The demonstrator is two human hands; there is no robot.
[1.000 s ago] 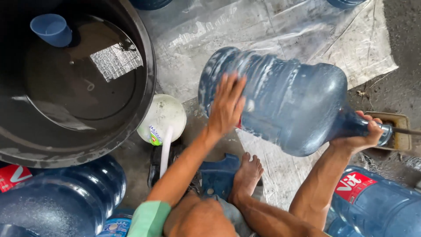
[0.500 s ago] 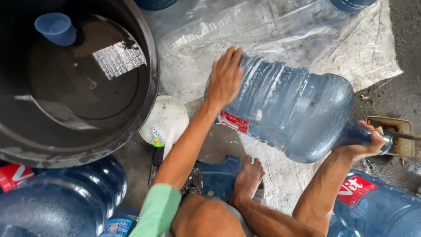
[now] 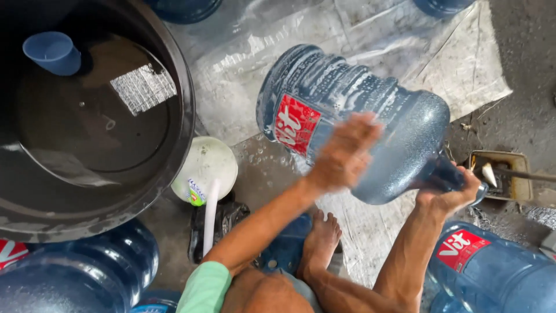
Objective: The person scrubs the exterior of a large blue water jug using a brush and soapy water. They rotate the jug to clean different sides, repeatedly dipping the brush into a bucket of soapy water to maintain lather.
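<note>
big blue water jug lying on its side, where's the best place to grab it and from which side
Probably two hands: one around the narrow neck, where the right hand already grips from below, and the left hand flat on the wide body of the jug, coming from the near side. The barrel is wet, rounded and too broad to close fingers around.

a large blue translucent water jug with a red label lies tilted sideways, wet, neck pointing right.

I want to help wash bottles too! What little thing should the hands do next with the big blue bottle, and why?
Probably roll the big blue bottle a bit further. It lies on its side, beaded with drops, the right hand gripping its neck and the left hand blurred against its side, so a small turn would likely bring the next patch under that hand.
</note>
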